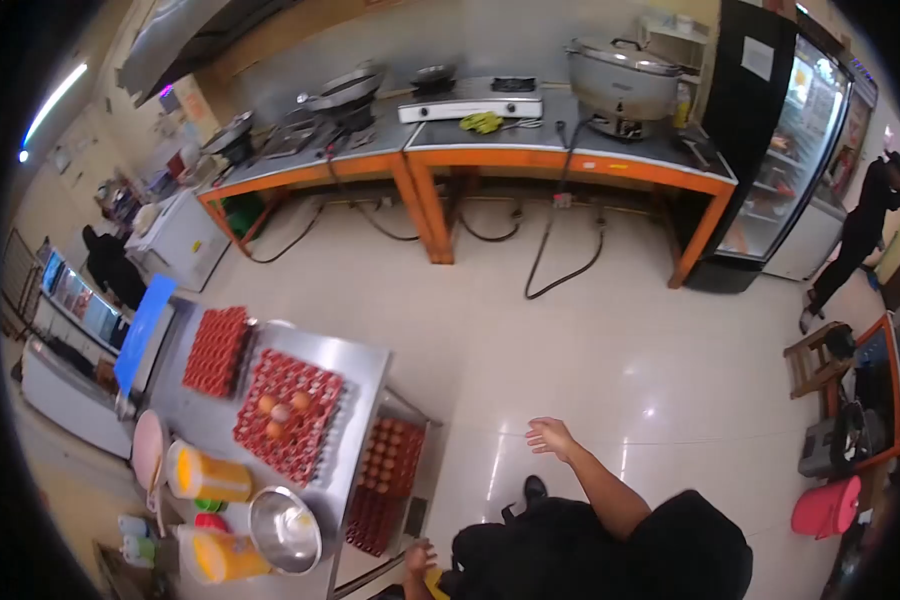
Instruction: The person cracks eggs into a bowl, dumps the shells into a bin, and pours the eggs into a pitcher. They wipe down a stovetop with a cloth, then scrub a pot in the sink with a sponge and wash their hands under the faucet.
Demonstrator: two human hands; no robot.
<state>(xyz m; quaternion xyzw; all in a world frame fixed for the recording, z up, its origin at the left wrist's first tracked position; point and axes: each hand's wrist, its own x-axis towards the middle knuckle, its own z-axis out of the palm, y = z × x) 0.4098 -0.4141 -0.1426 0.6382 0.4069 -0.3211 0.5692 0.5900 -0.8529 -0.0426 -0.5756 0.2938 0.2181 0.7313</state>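
My right hand (pixel 550 439) reaches out over the floor, fingers spread and holding nothing. Low in the view, my left hand (pixel 420 557) is beside the steel table (pixel 355 350); it looks loosely open with nothing in it. Several brown eggs (pixel 300 401) sit on a red egg tray (pixel 318 384) on the tabletop. Behind it stands a stack of red egg trays (pixel 215 350). A steel mixing bowl (pixel 286 530) is near the table's front, next to two tubs of yellow-orange contents, one farther back (pixel 220 475) and one nearer (pixel 232 556). More eggs (pixel 382 455) fill trays on the shelf below.
Along the far wall runs an orange-framed counter (pixel 570 160) with a gas stove (pixel 470 108) and a large pot (pixel 625 85). Hoses (pixel 540 290) hang to the tiled floor. A glass-door fridge (pixel 790 150), a pink bucket (pixel 827 507) and a person (pixel 860 220) are at right; another person (pixel 112 265) is at left.
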